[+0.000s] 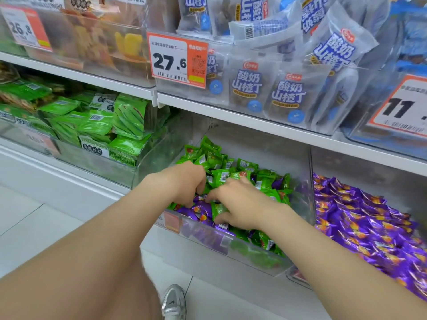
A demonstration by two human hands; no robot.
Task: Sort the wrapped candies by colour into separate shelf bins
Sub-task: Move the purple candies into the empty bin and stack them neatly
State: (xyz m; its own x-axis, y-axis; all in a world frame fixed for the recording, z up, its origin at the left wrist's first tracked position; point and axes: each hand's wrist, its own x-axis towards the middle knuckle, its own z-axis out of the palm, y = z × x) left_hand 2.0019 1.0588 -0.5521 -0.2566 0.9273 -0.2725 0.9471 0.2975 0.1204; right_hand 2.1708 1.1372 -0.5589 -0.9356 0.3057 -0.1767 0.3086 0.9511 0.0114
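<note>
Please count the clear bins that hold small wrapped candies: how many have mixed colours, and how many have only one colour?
Mixed clear plastic bin, green wrapped candies together with purple wrapped candies: 1
Purple-only clear plastic bin: 1
Total: 2

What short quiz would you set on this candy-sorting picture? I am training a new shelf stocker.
1. True or false: the middle bin holds only green candies.
2. Which colour fills the right-hand bin? A green, B purple, C blue.
3. Complete: the right hand pinches a ____ candy.
Key: 1 false, purple candies lie among the green. 2 B. 3 green.
</note>
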